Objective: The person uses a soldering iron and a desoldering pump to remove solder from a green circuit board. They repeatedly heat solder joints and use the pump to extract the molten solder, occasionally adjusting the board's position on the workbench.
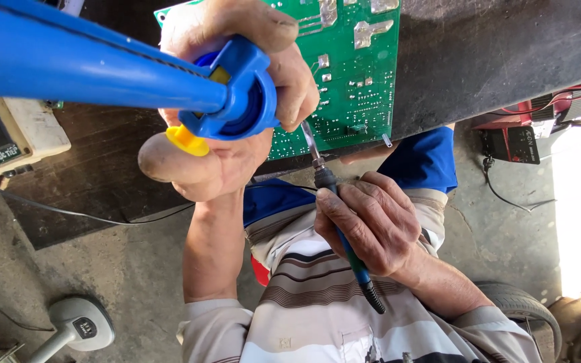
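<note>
Soldering iron (344,228) sits gripped in the right hand (371,228), its tip touching the green circuit board (351,74) on the dark worktop (492,54). The left hand (230,101) clasps a blue desoldering pump (102,74) (yellow plunger showing) just above the board.

blue desoldering pump (230,91) | raised, held | soldering iron (334,195) | tip near green circuit board (364,74)

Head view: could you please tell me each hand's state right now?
Left hand: closed on the blue plastic pump tube with a yellow button.
Right hand: closed on the blue-handled soldering iron.
</note>
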